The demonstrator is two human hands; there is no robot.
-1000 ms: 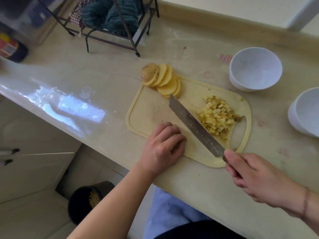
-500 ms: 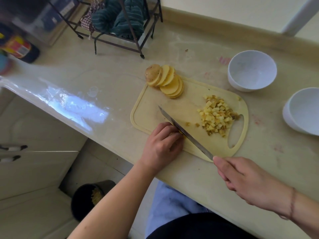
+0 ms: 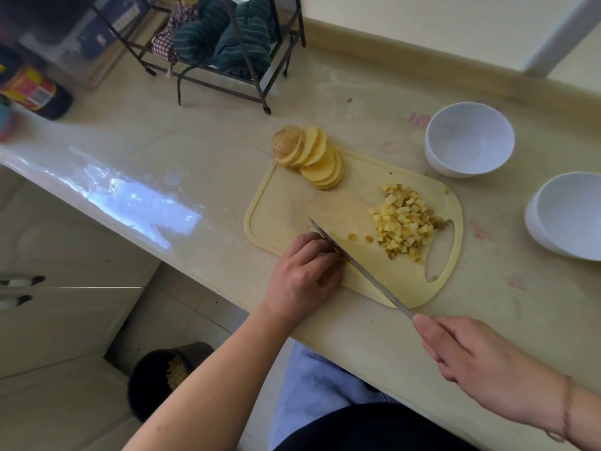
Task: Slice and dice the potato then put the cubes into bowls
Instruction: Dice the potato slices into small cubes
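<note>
A pale yellow cutting board (image 3: pixel 286 203) lies on the counter. A fanned row of potato slices (image 3: pixel 313 157) sits at its far left corner. A heap of potato cubes (image 3: pixel 405 221) lies near the board's handle hole. My left hand (image 3: pixel 304 275) curls over potato pieces at the board's near edge; they are mostly hidden under the fingers. My right hand (image 3: pixel 471 359) grips the handle of a knife (image 3: pixel 357 266), whose blade stands edge-down against my left knuckles. Two white bowls, one at the back (image 3: pixel 470 139) and one at the right (image 3: pixel 569 216), are empty.
A black wire rack (image 3: pixel 224 56) with striped cloths stands at the back of the counter. A labelled dark bottle (image 3: pixel 35 91) lies at the far left. On the floor below the counter edge stands a dark bin (image 3: pixel 169 375) with peelings.
The knife blade turned from lying flat and raised to edge-down against my left knuckles. Two small cubes now lie apart from the heap. My left hand stayed in place.
</note>
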